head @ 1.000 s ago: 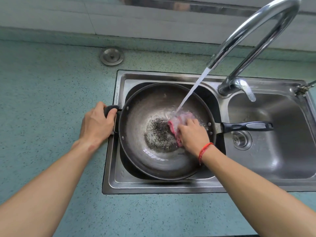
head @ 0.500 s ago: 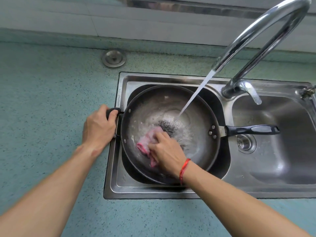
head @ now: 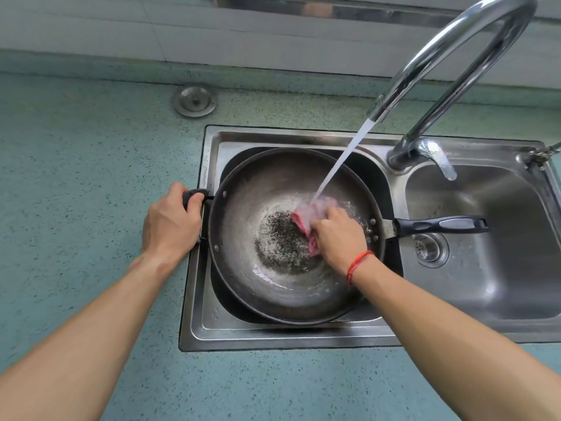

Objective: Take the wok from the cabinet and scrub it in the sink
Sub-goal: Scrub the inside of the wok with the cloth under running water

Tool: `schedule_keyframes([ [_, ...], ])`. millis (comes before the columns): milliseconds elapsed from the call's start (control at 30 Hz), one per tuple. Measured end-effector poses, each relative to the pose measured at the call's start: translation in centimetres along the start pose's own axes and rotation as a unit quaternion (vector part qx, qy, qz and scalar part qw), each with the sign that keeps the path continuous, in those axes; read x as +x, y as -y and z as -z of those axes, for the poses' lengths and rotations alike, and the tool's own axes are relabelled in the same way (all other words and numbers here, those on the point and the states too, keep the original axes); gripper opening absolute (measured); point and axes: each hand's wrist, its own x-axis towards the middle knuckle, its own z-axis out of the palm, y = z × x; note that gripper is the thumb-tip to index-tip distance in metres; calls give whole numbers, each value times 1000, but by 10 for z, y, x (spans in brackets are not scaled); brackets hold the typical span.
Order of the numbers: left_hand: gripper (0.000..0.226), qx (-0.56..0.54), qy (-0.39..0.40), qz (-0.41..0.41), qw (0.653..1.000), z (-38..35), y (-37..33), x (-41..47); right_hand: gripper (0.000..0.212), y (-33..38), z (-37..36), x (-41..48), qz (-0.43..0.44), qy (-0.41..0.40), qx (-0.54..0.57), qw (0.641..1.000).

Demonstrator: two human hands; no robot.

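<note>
A dark metal wok (head: pixel 273 296) sits in the left basin of the steel sink (head: pixel 273 335), its long black handle (head: pixel 440 224) reaching over the right basin. My left hand (head: pixel 170 223) grips the wok's small helper handle at the left rim. My right hand (head: pixel 338 238) holds a pink cloth (head: pixel 306 218) against the inside of the wok, right of its dark speckled centre. Water from the curved tap (head: pixel 455 65) streams onto the cloth.
The teal speckled counter (head: pixel 76 192) surrounds the sink. A round steel plug (head: pixel 195 100) lies on the counter behind the left basin. The right basin (head: pixel 501 268) shows a drain strainer (head: pixel 428 247). A tiled wall runs along the back.
My right hand has swept the pink cloth from the lower left of the wok's inside back to the right, under the water stream. The left hand keeps its grip.
</note>
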Motion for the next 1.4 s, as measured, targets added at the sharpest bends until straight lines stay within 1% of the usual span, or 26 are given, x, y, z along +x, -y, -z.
schedule_keyframes([
  [100,29,8,1,2,1000,-1,0,0,30,1,3,-24,7,44,-9,999],
  [200,30,26,9,5,1000,-1,0,1,26,14,-1,-46,49,62,18,997],
  [267,30,34,18,4,999,-1,0,2,17,28,-7,-58,91,46,22,995],
  [400,29,39,25,4,999,-1,1,3,16,59,-21,-55,167,-28,89,981],
  [500,30,39,20,2,999,-2,3,3,13,78,-27,-26,175,-59,135,973],
  [600,30,39,18,3,999,-3,5,4,8,81,-26,7,153,-79,119,978],
  [633,30,39,19,5,999,-3,5,4,12,78,-25,14,144,-85,105,980],
  [700,31,38,19,6,999,-4,6,4,32,68,-26,24,128,-95,69,985],
  [767,31,36,19,6,999,-4,5,4,55,56,-22,25,99,-61,40,992],
  [800,31,35,18,6,999,-4,5,4,62,49,-19,23,82,-39,28,995],
  [833,31,33,17,6,999,-4,4,3,64,41,-16,20,70,-24,14,997],
  [933,31,34,5,8,999,-5,4,2,56,17,-8,8,32,-17,-11,999],
  [1000,30,34,2,10,999,-5,5,2,43,3,-7,-5,23,-7,-4,1000],
  [1100,30,34,3,7,999,-5,4,2,24,-5,-7,-30,47,2,4,999],
  [1167,31,36,5,6,999,-5,4,2,16,2,-8,-44,68,30,30,997],
  [1267,31,38,9,6,999,-4,3,2,10,26,-11,-58,123,50,79,988],
  [1333,30,38,13,6,999,-3,2,2,12,47,-14,-55,163,46,106,980],
  [1400,30,36,17,6,999,-2,2,2,10,66,-16,-40,184,29,127,974],
])
